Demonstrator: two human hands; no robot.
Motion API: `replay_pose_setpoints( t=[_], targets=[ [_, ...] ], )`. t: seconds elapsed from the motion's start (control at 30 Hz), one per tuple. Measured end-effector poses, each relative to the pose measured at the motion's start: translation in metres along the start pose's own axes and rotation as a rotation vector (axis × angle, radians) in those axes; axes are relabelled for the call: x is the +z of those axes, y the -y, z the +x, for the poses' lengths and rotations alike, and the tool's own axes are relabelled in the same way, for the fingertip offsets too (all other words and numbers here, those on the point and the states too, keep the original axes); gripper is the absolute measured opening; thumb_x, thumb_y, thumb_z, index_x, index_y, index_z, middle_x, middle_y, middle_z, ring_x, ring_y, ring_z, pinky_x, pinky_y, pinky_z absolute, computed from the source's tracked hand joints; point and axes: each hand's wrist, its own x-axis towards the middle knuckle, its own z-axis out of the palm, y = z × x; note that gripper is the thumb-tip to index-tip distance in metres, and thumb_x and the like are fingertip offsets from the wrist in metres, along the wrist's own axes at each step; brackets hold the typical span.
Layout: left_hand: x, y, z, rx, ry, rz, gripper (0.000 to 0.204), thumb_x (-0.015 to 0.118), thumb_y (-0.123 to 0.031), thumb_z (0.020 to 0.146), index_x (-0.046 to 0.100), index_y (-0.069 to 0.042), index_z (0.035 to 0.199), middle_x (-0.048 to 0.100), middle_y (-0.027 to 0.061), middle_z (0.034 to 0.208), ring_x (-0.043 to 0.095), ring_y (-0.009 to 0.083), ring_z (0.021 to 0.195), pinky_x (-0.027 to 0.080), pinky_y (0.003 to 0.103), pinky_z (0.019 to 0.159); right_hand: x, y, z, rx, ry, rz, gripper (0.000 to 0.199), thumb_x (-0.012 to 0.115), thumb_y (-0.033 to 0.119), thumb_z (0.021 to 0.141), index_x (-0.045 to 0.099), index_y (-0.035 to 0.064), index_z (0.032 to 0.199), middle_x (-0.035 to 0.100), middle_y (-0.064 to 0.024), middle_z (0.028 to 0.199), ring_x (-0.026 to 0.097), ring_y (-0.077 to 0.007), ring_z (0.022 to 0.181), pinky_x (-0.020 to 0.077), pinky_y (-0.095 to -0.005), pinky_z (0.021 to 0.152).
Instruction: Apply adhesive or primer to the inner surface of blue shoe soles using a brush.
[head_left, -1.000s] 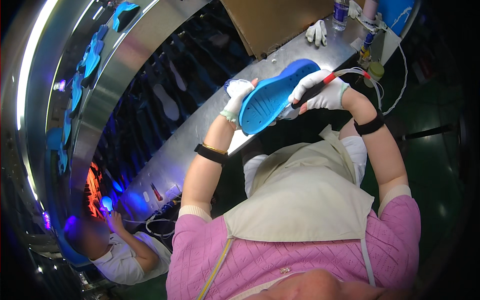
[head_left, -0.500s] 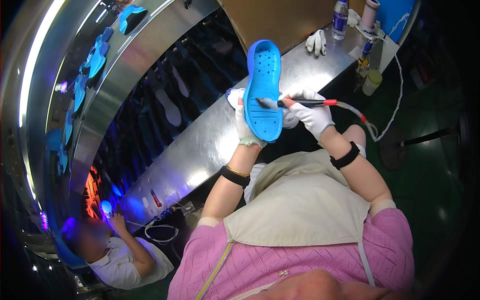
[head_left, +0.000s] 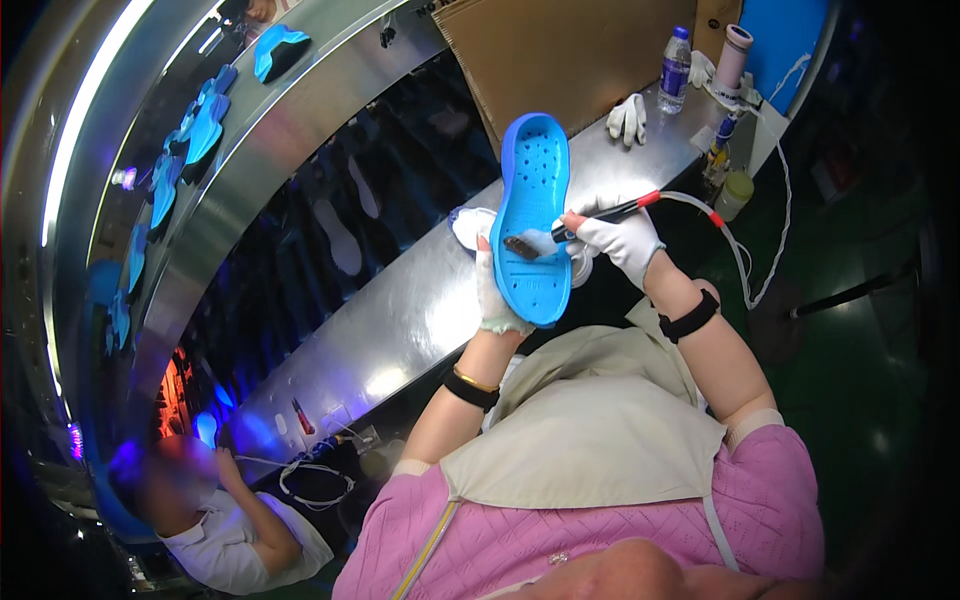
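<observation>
Your left hand [head_left: 497, 295] is gripping the blue shoe sole [head_left: 534, 215] from beneath, its long axis running up and away from you. Your right hand [head_left: 622, 243] is clasping the brush tool [head_left: 580, 226], whose bristles are touching the sole's middle from the right.

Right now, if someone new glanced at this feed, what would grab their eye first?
The bright blue shoe sole, held upright at centre by the gloved left hand. Next, the gloved right hand pressing a brush with a trailing white hose onto the sole's face. Behind runs a shiny metal bench, with more blue soles lined along the upper-left shelf.
</observation>
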Motion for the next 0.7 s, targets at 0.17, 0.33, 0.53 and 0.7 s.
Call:
replay_pose_setpoints(
  t=[0.17,0.33,0.53,0.7],
  targets=[
    [0.011,0.0,-0.007,-0.124,0.203,-0.044,0.076,0.034,-0.063,0.086,0.039,-0.001,0.129,0.054,0.0182,0.117,0.055,0.0312,0.106,0.047,0.041,0.09,-0.037,0.008,0.046,-0.481,-0.172,0.049,0.008,0.068,0.003,0.078,0.061,0.0047,0.081,0.065,-0.0032,0.081,0.061,-0.0098,0.071,0.0482,-0.0208,0.066],
    [0.001,-0.007,-0.005,-0.065,0.014,0.187,0.079,0.038,-0.065,0.083,0.04,-0.001,0.13,0.055,0.0178,0.118,0.058,0.0278,0.103,0.049,0.038,0.088,-0.03,0.002,0.027,-0.634,0.044,-0.239,0.015,0.068,0.0,0.077,0.062,0.0029,0.09,0.064,-0.0048,0.09,0.06,-0.011,0.087,0.048,-0.025,0.08],
    [-0.008,-0.018,0.002,-0.049,-0.094,0.357,0.077,0.033,-0.066,0.085,0.042,-0.003,0.129,0.059,0.017,0.109,0.063,0.0265,0.089,0.053,0.035,0.076,-0.027,0.026,0.008,-0.892,0.081,-0.575,0.018,0.067,-0.002,0.072,0.059,0.0009,0.088,0.062,-0.0104,0.094,0.062,-0.0215,0.084,0.0489,-0.0302,0.076],
    [-0.012,-0.025,0.012,0.01,-0.108,0.362,0.074,0.034,-0.065,0.085,0.045,-0.004,0.125,0.06,0.0178,0.105,0.063,0.0254,0.087,0.053,0.035,0.075,-0.025,0.009,-0.003,-0.798,0.442,-0.687,0.021,0.065,-0.004,0.067,0.059,0.0046,0.084,0.062,-0.0121,0.09,0.059,-0.029,0.078,0.0486,-0.0333,0.069]
  ],
)
